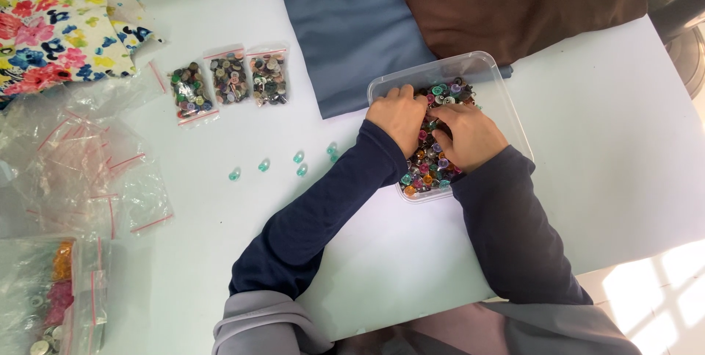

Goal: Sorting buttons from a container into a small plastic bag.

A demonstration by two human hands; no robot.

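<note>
A clear plastic tub (pixel 490 69) full of mixed coloured buttons (pixel 426 171) sits on the white table. Both my hands are inside it, fingers dug into the pile. My left hand (pixel 399 116) rests palm down at the tub's left side. Palm down too, my right hand (pixel 470 133) lies in the middle, its fingertips meeting the left hand's. What the fingers pinch is hidden among the buttons. Several loose teal buttons (pixel 299 158) lie on the table left of the tub.
Three small zip bags of buttons (pixel 230 80) lie in a row at upper left. Empty zip bags (pixel 88 164) are heaped at left, filled ones (pixel 51 296) at lower left. Floral cloth (pixel 59 24), blue cloth (pixel 352 24) and brown cloth (pixel 514 2) lie along the far edge.
</note>
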